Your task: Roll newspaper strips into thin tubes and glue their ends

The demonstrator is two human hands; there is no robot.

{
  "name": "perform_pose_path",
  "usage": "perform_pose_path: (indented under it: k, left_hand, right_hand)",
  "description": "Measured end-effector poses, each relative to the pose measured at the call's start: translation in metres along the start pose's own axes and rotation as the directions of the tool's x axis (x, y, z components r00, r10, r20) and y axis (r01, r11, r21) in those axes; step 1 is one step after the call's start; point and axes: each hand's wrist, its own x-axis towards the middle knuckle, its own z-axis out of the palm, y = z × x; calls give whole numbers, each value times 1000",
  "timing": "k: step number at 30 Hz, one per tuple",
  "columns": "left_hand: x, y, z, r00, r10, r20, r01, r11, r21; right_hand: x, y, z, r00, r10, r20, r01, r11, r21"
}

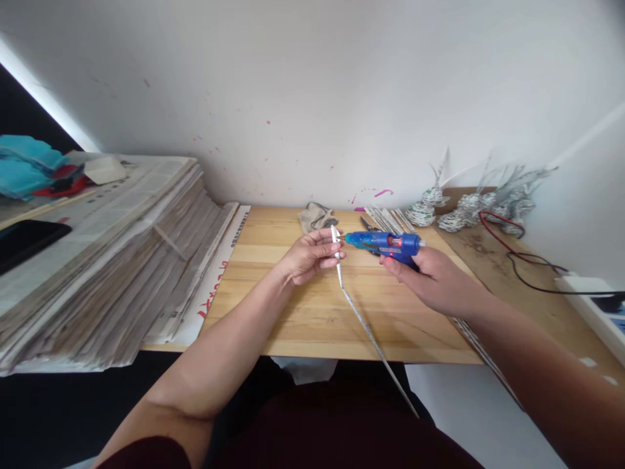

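My left hand (315, 256) pinches a thin rolled paper strip (361, 320) near its top end, above the wooden table. From there the strip bends and hangs down to the right, past the table's front edge. A blue hot glue gun (385, 242) is gripped in my right hand (430, 277), with a small red light glowing near its handle. Its nozzle points left and meets or nearly meets the strip's upper end; whether they touch I cannot tell. Behind my left hand lies a crumpled grey-beige cloth (316, 216).
A tall stack of newspapers (161, 260) stands on the left, with a phone (29, 241) on it. Paper strips (390, 218) and scissors (366, 223) lie behind the glue gun. Woven paper pieces (463, 210) stand at back right, near a red-black cable (512, 247) and power strip (588, 284).
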Motion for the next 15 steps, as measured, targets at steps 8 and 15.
perform_pose_path:
  k: [8, 15]
  left_hand:
    - [0, 1, 1, 1000, -1, 14, 1, 1000, 10]
    - [1, -2, -3, 999, 4, 34, -5, 999, 32]
  right_hand:
    - [1, -2, -1, 998, 32, 46, -28, 995, -91]
    - [2, -6, -2, 999, 25, 46, -19, 992, -128]
